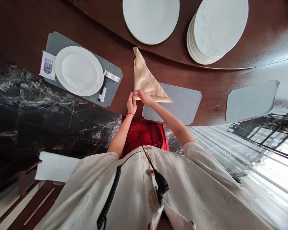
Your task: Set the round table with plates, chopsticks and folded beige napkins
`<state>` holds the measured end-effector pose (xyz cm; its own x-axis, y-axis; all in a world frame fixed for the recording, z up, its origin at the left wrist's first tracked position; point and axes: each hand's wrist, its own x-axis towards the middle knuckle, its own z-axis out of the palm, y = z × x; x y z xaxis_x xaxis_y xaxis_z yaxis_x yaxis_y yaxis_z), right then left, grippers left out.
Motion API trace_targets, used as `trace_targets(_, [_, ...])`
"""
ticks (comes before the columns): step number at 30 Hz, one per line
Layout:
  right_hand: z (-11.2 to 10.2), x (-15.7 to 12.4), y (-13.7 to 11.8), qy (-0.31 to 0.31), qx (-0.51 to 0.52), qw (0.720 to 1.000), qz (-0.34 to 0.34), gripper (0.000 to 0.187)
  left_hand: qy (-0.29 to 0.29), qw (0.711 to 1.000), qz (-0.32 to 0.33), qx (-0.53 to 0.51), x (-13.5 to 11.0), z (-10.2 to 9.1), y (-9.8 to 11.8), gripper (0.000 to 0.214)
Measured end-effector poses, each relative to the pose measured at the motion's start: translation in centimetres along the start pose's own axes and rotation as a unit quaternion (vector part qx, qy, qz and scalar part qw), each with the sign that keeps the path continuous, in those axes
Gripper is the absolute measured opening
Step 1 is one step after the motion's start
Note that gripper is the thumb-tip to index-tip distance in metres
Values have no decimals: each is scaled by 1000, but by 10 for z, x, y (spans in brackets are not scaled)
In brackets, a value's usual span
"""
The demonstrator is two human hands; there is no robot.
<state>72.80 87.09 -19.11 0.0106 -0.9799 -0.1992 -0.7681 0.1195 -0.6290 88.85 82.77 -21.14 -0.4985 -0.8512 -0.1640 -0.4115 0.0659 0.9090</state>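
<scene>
A cream satin napkin [147, 78], folded to a triangle with its near edge rolled, lies partly on the wooden table and partly over a grey placemat [182, 102]. At its near left corner my left hand [131, 103] pinches the cloth, a red string round the wrist. Close beside it, my right hand [144, 97] grips the rolled edge from above, fingers bent on the fabric. The napkin's narrow tip points away from me, up against the raised turntable edge. Its other corner lies out to the right on the placemat.
Left of the napkin is a placemat [114, 86] with stacked white plates [79, 71], black chopsticks [102, 88] and a printed packet [48, 65]. On the raised turntable stand a white plate [151, 19] and a plate stack [218, 28]. Another placemat [252, 100] lies right.
</scene>
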Motion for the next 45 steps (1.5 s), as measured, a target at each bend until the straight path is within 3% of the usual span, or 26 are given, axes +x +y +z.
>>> trace_targets(4, [-18,15,0,51,-53,997,22,40,30,999,-7,8,31,-1,-10,56])
trace_targets(8, [-22,5,-4,15,-91,995,-27,32,49,997,-43,32,48,11,-1,53])
trace_targets(14, [-13,-2,0,3,-85,996,-15,41,9,998,-53,23,37,31,25,60])
trace_targets(19, [-20,6,-5,-26,-72,997,-5,39,2,998,-54,14,27,19,25,58])
trace_targets(23, [-18,11,-16,-68,-24,997,36,39,26,993,-87,70,15,0,14,45])
trace_targets(26, [-13,9,-22,-33,-44,998,31,33,44,988,-110,96,18,-4,4,39])
trace_targets(31, [-11,-5,-18,-11,-96,995,-37,35,100,982,-138,81,39,7,4,30])
trace_targets(36, [-9,1,-13,-18,-92,995,-27,38,141,977,-138,74,20,26,20,38])
trace_targets(40, [-12,13,-9,-20,-48,998,-36,39,108,985,-97,91,7,22,19,47])
trace_targets(45, [-20,32,3,21,-25,999,10,39,42,990,-60,118,32,4,10,46])
